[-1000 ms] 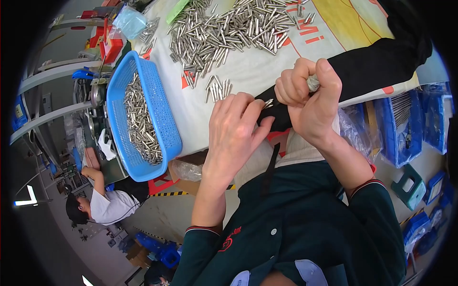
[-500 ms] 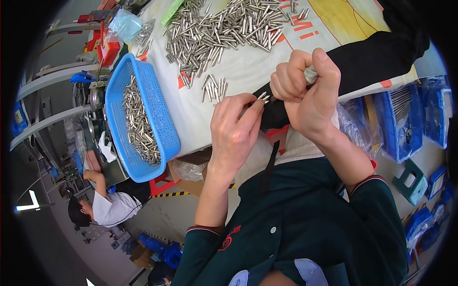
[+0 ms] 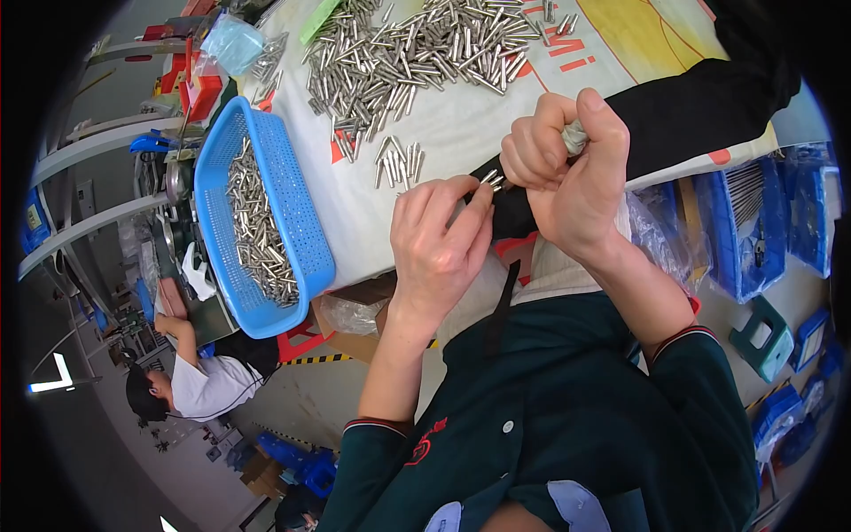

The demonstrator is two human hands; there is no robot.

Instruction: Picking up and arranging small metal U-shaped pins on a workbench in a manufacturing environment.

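My left hand [image 3: 439, 244] pinches a few short silvery metal pins [image 3: 492, 180] between thumb and fingertips, their ends pointing toward the other hand. Right beside them my right hand [image 3: 581, 177] is curled into a fist around a crumpled greyish-white rag [image 3: 574, 137], part of which pokes out near the thumb. Its lower fingers are close to the pins; whether they touch cannot be made out. Black cloth [image 3: 683, 111] lies under both hands along the table's near edge. A small group of similar pins [image 3: 399, 163] rests on the table beyond my left hand.
A large heap of metal pins [image 3: 417, 53] covers the far part of the table [image 3: 355, 235]. On the left stands a blue perforated basket [image 3: 306, 222] holding more pins. Blue bins [image 3: 740, 235] and a green stool [image 3: 762, 341] are at right. Another person [image 3: 208, 386] sits far left.
Both hands stay almost in place. My right hand has shifted very slightly left, and the pins in my left fingertips sit at a slightly different angle.
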